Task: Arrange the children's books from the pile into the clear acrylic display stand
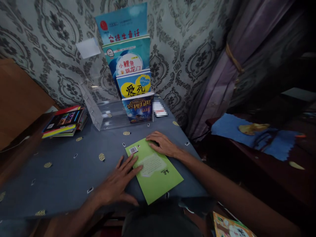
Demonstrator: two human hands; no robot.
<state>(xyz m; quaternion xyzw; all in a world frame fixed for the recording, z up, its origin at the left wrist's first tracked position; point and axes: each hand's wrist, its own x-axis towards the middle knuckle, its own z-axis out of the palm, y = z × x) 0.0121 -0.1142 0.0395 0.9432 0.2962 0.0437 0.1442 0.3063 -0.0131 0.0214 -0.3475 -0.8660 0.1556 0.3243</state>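
A thin green book [158, 189] lies flat on the blue tablecloth, with a barcode near its upper left corner and a pale text panel in the middle. My left hand [117, 182] rests at its left edge, fingers spread, some fingertips on the cover. At the upper right edge is my right hand [161, 144], its fingers stretched across the cover and slightly bent. Beyond them, a clear stepped rack [95, 115] holds several upright books, the front one a dark blue book [138, 110].
A stack of books [65, 120] lies at the table's left, beside a brown board [22, 102]. Behind the rack stands a patterned wall [170, 42]. A purple curtain [224, 75] hangs right. An orange picture book [230, 227] shows at the bottom right, below a blue cloth [227, 128].
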